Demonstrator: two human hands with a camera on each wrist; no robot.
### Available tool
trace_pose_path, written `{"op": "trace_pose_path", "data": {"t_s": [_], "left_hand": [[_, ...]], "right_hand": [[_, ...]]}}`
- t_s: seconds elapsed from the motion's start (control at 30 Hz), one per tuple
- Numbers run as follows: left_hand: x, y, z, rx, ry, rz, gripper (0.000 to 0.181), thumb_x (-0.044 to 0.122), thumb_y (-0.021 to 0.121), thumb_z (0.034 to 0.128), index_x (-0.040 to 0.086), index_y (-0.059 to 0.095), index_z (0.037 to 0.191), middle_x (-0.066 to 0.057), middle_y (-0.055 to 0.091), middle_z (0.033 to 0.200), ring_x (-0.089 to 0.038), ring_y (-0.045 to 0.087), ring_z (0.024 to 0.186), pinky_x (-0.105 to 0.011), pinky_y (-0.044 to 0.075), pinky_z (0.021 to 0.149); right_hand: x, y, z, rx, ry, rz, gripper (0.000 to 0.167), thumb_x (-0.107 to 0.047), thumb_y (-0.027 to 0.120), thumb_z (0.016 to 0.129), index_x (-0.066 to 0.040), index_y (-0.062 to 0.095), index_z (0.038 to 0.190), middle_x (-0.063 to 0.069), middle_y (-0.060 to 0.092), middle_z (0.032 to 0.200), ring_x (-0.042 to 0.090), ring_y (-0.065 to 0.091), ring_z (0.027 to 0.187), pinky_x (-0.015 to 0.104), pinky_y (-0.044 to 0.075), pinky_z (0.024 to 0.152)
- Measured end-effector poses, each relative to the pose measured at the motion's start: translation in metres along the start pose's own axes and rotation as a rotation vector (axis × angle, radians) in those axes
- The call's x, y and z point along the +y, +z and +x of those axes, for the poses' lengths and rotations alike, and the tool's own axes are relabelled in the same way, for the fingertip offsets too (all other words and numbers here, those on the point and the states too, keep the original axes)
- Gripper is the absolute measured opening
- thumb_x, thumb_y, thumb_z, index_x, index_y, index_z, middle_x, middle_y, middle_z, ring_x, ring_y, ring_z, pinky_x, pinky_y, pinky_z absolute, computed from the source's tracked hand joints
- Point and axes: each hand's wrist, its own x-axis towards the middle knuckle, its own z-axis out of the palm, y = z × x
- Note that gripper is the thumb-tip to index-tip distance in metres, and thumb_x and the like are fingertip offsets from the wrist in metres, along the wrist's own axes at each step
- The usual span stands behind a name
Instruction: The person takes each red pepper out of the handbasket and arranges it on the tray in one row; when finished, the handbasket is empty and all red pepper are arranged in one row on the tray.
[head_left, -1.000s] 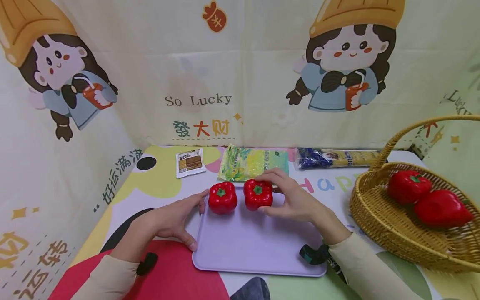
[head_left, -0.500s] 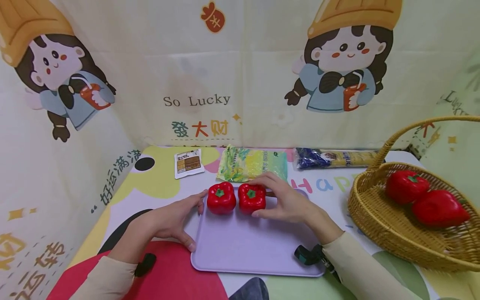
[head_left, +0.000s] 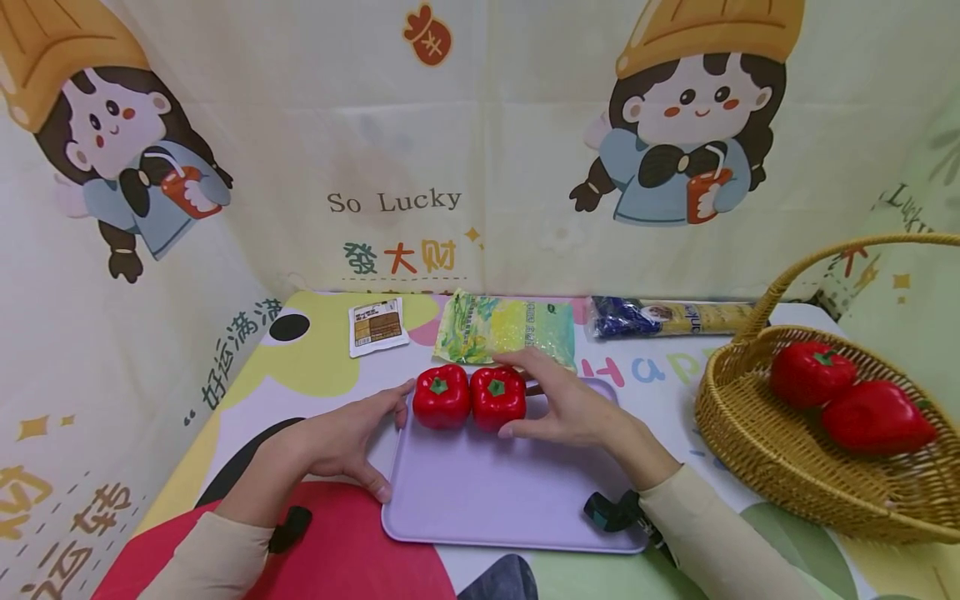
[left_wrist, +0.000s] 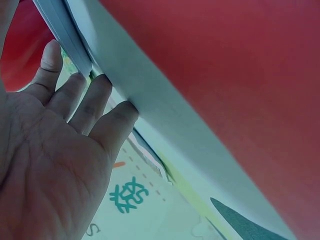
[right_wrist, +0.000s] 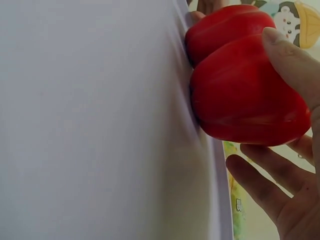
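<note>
Two red bell peppers stand side by side, stems up, at the back left of a lilac tray (head_left: 517, 492). My right hand (head_left: 573, 408) holds the right bell pepper (head_left: 498, 400), thumb on the near side and fingers behind it. In the right wrist view the thumb (right_wrist: 295, 65) lies on this pepper, and it appears to touch the left bell pepper (head_left: 442, 398). Along the tray's left edge rests my left hand (head_left: 352, 437), thumb near the front and fingers toward the back. The left wrist view shows those fingers (left_wrist: 95, 100) extended at the tray's side, holding nothing.
A wicker basket (head_left: 757, 467) with a tall handle stands at right, holding two more red peppers (head_left: 873, 417). Behind the tray lie a small white packet (head_left: 377, 327), a green-yellow bag (head_left: 517, 327) and a long blue-and-gold package (head_left: 667, 317). A printed curtain (head_left: 525, 150) closes off the back.
My right hand has slid the right bell pepper leftward over the tray, from a gap beside the left pepper to right up against it. The left hand has stayed at the tray's edge.
</note>
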Motion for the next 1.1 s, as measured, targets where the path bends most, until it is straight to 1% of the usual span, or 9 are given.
{"op": "trace_pose_path", "data": {"t_s": [0.17, 0.27, 0.37, 0.5, 0.67, 0.73, 0.9, 1.03, 1.1], "left_hand": [[0.001, -0.001, 0.0, 0.001, -0.001, 0.009, 0.09, 0.053, 0.097, 0.0571, 0.021, 0.05, 0.127, -0.003, 0.042, 0.154, -0.025, 0.039, 0.14, -0.054, 0.039, 0.115], [0.002, -0.003, 0.0, 0.0, 0.009, 0.014, 0.081, 0.052, 0.097, 0.058, 0.022, 0.051, 0.118, -0.003, 0.039, 0.157, -0.025, 0.038, 0.14, -0.054, 0.041, 0.114], [0.002, -0.003, 0.0, 0.0, 0.02, 0.015, 0.097, 0.051, 0.097, 0.0585, 0.018, 0.047, 0.135, 0.0, 0.05, 0.14, -0.023, 0.043, 0.134, -0.053, 0.042, 0.113], [0.002, -0.003, 0.0, -0.002, 0.006, 0.012, 0.121, 0.052, 0.097, 0.0579, 0.013, 0.034, 0.153, 0.005, 0.053, 0.121, -0.02, 0.045, 0.129, -0.052, 0.043, 0.112], [0.001, -0.002, 0.001, -0.004, -0.011, 0.002, 0.122, 0.051, 0.098, 0.0575, 0.014, 0.034, 0.154, 0.005, 0.054, 0.124, -0.021, 0.044, 0.131, -0.052, 0.042, 0.113], [0.001, -0.002, 0.001, -0.004, -0.01, 0.002, 0.109, 0.051, 0.098, 0.058, 0.016, 0.043, 0.145, 0.003, 0.051, 0.137, -0.022, 0.042, 0.134, -0.053, 0.042, 0.113], [0.001, -0.001, 0.0, -0.003, -0.013, 0.0, 0.09, 0.051, 0.097, 0.0579, 0.021, 0.05, 0.128, -0.002, 0.042, 0.154, -0.025, 0.038, 0.14, -0.054, 0.042, 0.113], [-0.001, -0.001, 0.0, -0.006, -0.009, 0.001, 0.082, 0.052, 0.097, 0.0577, 0.022, 0.052, 0.119, -0.006, 0.034, 0.162, -0.028, 0.036, 0.143, -0.055, 0.041, 0.114], [-0.001, 0.0, -0.001, -0.005, -0.013, 0.002, 0.087, 0.053, 0.097, 0.0573, 0.021, 0.051, 0.124, -0.003, 0.039, 0.157, -0.026, 0.038, 0.141, -0.054, 0.041, 0.114]], "right_hand": [[-0.001, 0.001, -0.002, 0.004, 0.036, -0.014, 0.097, -0.046, 0.088, 0.08, -0.03, 0.032, 0.158, -0.001, 0.048, 0.147, 0.019, 0.062, 0.12, 0.037, 0.059, 0.093], [-0.001, 0.001, -0.003, 0.007, 0.05, -0.019, 0.1, -0.047, 0.088, 0.079, -0.03, 0.03, 0.159, -0.001, 0.047, 0.148, 0.02, 0.062, 0.121, 0.037, 0.058, 0.094], [0.0, 0.0, -0.004, 0.007, 0.06, -0.018, 0.101, -0.046, 0.089, 0.079, -0.03, 0.029, 0.159, -0.003, 0.047, 0.147, 0.02, 0.063, 0.12, 0.037, 0.059, 0.093], [-0.001, 0.0, -0.005, -0.001, 0.067, -0.026, 0.101, -0.046, 0.089, 0.079, -0.031, 0.029, 0.159, -0.004, 0.047, 0.147, 0.018, 0.062, 0.121, 0.036, 0.059, 0.092], [0.0, -0.002, -0.006, -0.001, 0.042, -0.017, 0.1, -0.042, 0.09, 0.079, -0.028, 0.031, 0.159, -0.003, 0.047, 0.147, 0.02, 0.061, 0.123, 0.039, 0.059, 0.093], [0.001, -0.005, -0.009, 0.001, 0.04, -0.012, 0.1, -0.041, 0.09, 0.079, -0.029, 0.031, 0.159, -0.001, 0.047, 0.149, 0.02, 0.061, 0.125, 0.041, 0.058, 0.095], [0.004, -0.013, -0.017, 0.008, 0.041, -0.015, 0.096, -0.039, 0.09, 0.08, -0.032, 0.032, 0.157, 0.006, 0.045, 0.151, 0.023, 0.061, 0.128, 0.044, 0.057, 0.098], [0.005, -0.019, -0.023, 0.019, 0.028, -0.032, 0.093, -0.041, 0.088, 0.081, -0.029, 0.035, 0.157, 0.009, 0.044, 0.151, 0.028, 0.061, 0.128, 0.046, 0.057, 0.097], [0.005, -0.023, -0.027, 0.024, 0.024, -0.046, 0.092, -0.043, 0.087, 0.082, -0.027, 0.036, 0.156, 0.009, 0.045, 0.151, 0.029, 0.061, 0.127, 0.047, 0.057, 0.096]]}}
